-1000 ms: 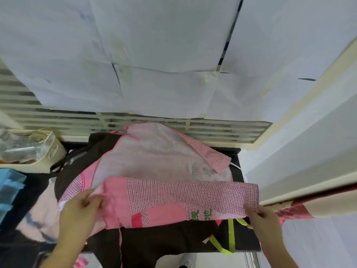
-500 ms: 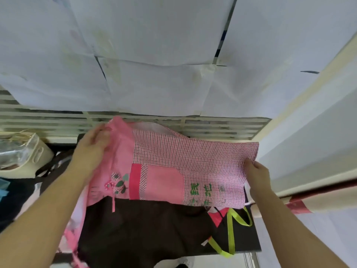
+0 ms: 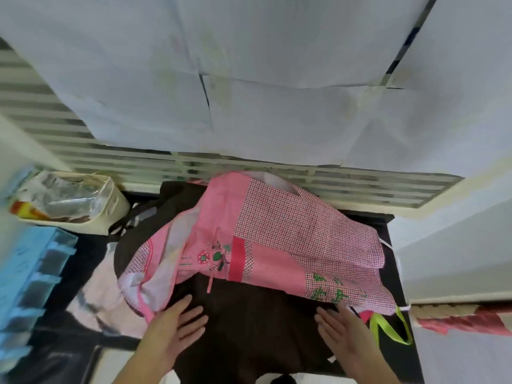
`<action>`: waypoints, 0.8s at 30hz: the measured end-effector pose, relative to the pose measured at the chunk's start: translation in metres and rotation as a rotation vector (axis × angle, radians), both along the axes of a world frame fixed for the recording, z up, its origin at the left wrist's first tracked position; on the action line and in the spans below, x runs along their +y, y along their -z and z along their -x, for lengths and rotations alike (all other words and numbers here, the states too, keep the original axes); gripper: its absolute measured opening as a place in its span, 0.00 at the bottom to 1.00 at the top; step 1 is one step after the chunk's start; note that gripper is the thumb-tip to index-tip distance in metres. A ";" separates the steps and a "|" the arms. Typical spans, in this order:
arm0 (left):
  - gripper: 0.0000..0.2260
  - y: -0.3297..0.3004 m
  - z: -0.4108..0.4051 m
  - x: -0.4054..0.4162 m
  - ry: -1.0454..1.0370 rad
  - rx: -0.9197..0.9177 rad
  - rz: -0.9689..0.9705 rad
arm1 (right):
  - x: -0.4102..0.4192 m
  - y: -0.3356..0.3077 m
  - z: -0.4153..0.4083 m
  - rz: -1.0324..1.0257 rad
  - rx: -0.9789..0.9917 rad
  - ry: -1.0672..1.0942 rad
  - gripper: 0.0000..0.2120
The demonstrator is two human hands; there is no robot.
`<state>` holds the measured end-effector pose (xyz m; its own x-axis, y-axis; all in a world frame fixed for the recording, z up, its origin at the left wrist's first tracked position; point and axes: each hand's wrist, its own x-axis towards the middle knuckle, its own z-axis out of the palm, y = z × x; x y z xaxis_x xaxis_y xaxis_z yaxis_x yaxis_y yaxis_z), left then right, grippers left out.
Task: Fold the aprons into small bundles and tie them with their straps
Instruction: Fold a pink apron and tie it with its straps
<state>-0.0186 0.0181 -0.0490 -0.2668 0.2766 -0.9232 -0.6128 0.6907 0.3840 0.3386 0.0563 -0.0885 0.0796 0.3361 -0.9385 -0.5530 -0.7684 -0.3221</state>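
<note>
Pink gingham apron (image 3: 277,239) now released, folded once away from person, lying rumpled at table centre toward 12 o'clock over brown apron (image 3: 249,328). Half second ago both hands pinched its corners; now left hand (image 3: 171,325) at 7 o'clock and right hand (image 3: 340,331) at 5 o'clock lie flat, fingers straight, holding nothing, palms on brown cloth. First fold done; judge more folds and strap tie remaining. Yellow-green strap (image 3: 388,328) beside right hand.
</note>
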 end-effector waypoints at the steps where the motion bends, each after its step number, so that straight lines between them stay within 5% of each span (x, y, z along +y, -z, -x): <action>1: 0.11 0.003 0.009 0.001 -0.144 -0.023 -0.078 | 0.007 0.000 0.007 -0.034 0.019 0.045 0.19; 6: 0.07 -0.012 0.047 0.023 -0.445 0.009 -0.311 | 0.040 0.011 0.030 -0.009 -0.049 0.012 0.15; 11: 0.08 -0.032 0.090 0.033 -0.320 0.391 -0.118 | 0.050 0.013 0.027 -0.022 -0.281 -0.039 0.02; 15: 0.08 -0.064 0.124 0.034 -0.335 0.604 -0.079 | 0.039 -0.010 0.007 -0.068 -0.510 -0.123 0.06; 20: 0.05 -0.079 0.137 0.038 -0.495 0.507 -0.100 | 0.009 -0.026 -0.003 0.056 -0.676 -0.498 0.15; 24: 0.14 -0.041 0.141 0.026 -0.471 0.143 -0.307 | 0.008 -0.017 0.002 0.188 -0.628 -0.974 0.20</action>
<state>-0.1593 0.0439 -0.0079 -0.5418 0.3470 -0.7655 -0.7547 0.2000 0.6249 0.3362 0.0645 -0.0713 0.3317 0.3711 -0.8673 0.5105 -0.8437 -0.1658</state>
